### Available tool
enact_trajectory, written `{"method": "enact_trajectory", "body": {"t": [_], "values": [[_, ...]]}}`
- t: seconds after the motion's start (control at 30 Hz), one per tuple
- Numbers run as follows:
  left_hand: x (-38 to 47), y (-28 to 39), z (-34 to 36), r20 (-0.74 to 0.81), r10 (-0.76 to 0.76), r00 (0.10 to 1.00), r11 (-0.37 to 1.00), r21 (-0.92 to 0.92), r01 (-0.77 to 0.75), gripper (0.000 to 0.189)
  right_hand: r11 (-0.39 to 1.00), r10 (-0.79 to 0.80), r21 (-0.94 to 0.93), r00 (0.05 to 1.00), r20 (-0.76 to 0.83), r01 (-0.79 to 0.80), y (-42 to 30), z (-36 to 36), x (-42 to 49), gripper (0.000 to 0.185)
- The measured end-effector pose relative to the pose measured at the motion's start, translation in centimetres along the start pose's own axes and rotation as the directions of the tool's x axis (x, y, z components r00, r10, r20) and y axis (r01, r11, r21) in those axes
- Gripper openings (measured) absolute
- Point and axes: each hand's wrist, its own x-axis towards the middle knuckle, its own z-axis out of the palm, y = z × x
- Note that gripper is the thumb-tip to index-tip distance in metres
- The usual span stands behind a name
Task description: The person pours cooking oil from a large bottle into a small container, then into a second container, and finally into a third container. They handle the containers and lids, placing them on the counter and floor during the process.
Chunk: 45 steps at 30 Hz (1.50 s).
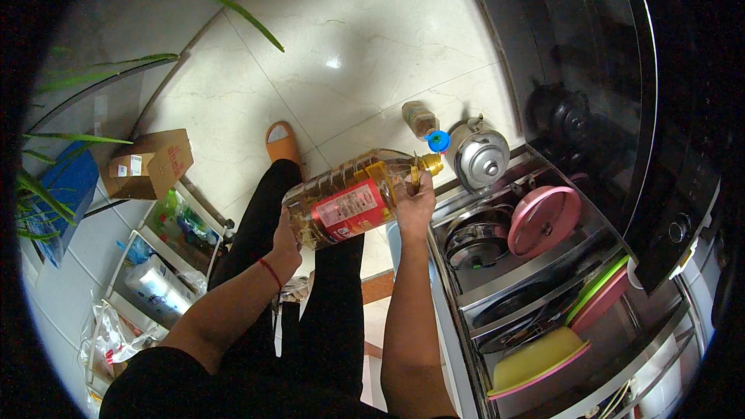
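Observation:
A large clear plastic oil bottle with a red label lies tilted across my lap, its yellow neck towards the upper right. My left hand supports its base end. My right hand grips it near the neck and handle. Past the neck is a blue cap, its lid flipped up; whether it is joined to this bottle I cannot tell. Just beyond stand a smaller bottle or jar and a metal kettle on the floor.
At the right, pulled-out metal drawer racks hold a pink basin, lidded pots and a yellow basin. A cardboard box and a shelf rack with a paper roll pack stand left. Green plant leaves hang upper left.

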Motion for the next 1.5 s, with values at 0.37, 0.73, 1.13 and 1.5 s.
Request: {"method": "enact_trajectory", "body": {"t": [0.37,0.73,1.13,1.5], "values": [[-0.5,0.2,1.1,0.046,0.018,0.999,0.997,-0.08,-0.014,0.05,0.998,0.006,-0.059,1.0,0.006,-0.006,1.0,-0.2,0.1,0.025],[-4.4,1.7,5.6,-0.275,0.012,0.961,0.997,0.073,0.008,0.049,0.999,0.037,-0.023,0.999,0.009,-0.037,0.2,-0.3,0.2,0.024],[-5.0,1.7,5.9,-0.291,0.013,0.957,0.991,0.131,0.026,0.049,0.998,0.004,-0.07,1.0,0.005,-0.004,1.3,-0.4,0.5,0.025],[-5.1,1.4,5.7,-0.152,0.023,0.988,0.998,0.059,-0.014,0.059,0.996,0.037,-0.077,0.999,0.033,-0.035,1.4,-0.5,0.5,0.024]]}}
